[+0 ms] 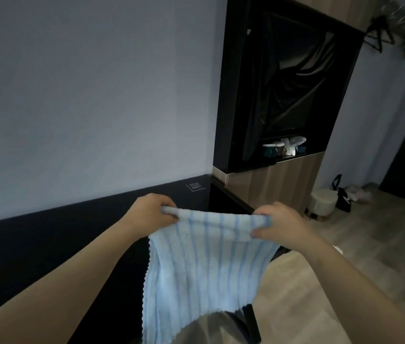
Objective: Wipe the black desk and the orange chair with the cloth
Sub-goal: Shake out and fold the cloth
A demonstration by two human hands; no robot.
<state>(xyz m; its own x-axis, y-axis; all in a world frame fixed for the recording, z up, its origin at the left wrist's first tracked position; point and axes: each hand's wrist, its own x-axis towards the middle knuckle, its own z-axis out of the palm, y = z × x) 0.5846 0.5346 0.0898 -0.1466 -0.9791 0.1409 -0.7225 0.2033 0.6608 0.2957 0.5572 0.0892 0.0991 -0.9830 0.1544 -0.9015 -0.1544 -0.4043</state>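
The person holds the cloth (204,266) up in the air in front of the dark wall panel, well above the floor. The left hand (150,213) pinches one top corner and the right hand (277,225) the other, each grip closed tight on the bunched edge. The cloth hangs limp and ribbed (pale blue, darker stripes), so it looks light, soft and floppy; it would likely fold easily into a pad, and the top corners serve well for holding. In the cabinet (283,175), a recessed shelf carries a few cups (273,148), their contents too dim to tell. A round stool (322,202) stands on the floor nearby.
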